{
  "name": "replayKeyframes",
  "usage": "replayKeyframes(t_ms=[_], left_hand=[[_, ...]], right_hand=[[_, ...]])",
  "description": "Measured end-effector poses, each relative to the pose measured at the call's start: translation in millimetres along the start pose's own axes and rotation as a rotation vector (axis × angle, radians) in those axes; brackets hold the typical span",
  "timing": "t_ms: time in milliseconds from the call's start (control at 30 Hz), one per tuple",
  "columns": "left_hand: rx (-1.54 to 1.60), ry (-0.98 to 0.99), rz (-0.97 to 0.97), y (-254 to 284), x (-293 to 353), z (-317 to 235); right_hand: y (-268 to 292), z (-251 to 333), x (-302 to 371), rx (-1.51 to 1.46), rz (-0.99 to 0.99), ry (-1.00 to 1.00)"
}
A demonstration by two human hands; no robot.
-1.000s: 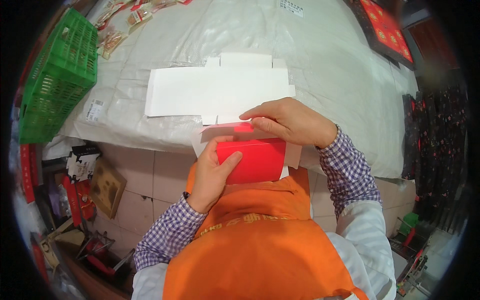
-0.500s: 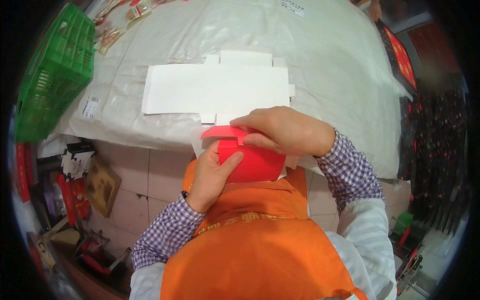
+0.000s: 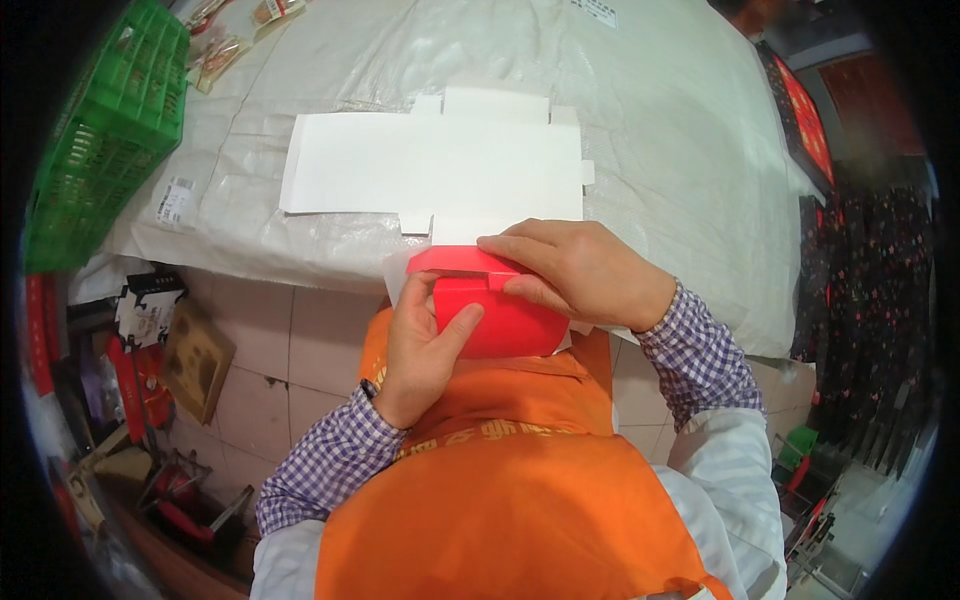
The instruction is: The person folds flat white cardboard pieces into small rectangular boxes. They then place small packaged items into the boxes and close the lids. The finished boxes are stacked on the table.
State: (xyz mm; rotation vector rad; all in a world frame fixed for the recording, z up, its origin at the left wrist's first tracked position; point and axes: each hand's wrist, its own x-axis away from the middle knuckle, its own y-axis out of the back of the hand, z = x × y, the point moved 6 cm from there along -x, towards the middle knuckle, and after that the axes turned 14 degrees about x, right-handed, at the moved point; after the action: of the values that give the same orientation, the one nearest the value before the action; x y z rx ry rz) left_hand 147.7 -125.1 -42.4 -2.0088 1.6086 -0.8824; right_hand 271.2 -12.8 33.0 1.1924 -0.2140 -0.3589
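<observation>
A red cardboard box (image 3: 515, 325), partly folded, sits between my hands at the near edge of the covered table, close to my apron. My left hand (image 3: 418, 350) grips its left end, thumb on the red front face and fingers behind. My right hand (image 3: 575, 270) pinches the red top flap and a small tab near the middle of the upper edge. Just beyond, a flat white carton blank (image 3: 440, 165) with flaps and cut tabs lies on the table. The inside of the red box is hidden from me.
White woven plastic sheeting (image 3: 680, 150) covers the table. A green plastic crate (image 3: 110, 140) stands at the left, near clear packets (image 3: 215, 50) at the far left. Dark floral boxes (image 3: 870, 310) are stacked on the right. A brown board (image 3: 195, 365) and clutter occupy the floor at left.
My right hand has shifted slightly right along the red flap, and the left fingers have lifted a little toward the flap's end. The view has tilted slightly.
</observation>
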Motion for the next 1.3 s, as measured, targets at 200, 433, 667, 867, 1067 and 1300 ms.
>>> replayKeyframes(t_ms=[200, 433, 667, 867, 1067, 1300], left_hand=[[-0.086, 0.050, 0.022, 4, 0, -1], [-0.076, 0.076, 0.005, 5, 3, 1], [-0.053, 0.064, 0.012, 1, 4, -1], [-0.081, 0.059, 0.017, 2, 3, -1], [-0.002, 0.077, 0.003, 5, 2, 2], [-0.116, 0.052, -0.004, 4, 0, -3]], right_hand=[[-8, -4, 0, 0.042, -0.026, 0.036], [-8, -9, -4, -0.097, 0.009, -0.076], [-14, -14, -1, -0.183, 0.070, -0.153], [-11, -13, 0, -0.241, 0.105, -0.172], [-11, -13, 1, -0.256, 0.115, -0.178], [-8, -8, 3, -0.249, 0.135, -0.202]])
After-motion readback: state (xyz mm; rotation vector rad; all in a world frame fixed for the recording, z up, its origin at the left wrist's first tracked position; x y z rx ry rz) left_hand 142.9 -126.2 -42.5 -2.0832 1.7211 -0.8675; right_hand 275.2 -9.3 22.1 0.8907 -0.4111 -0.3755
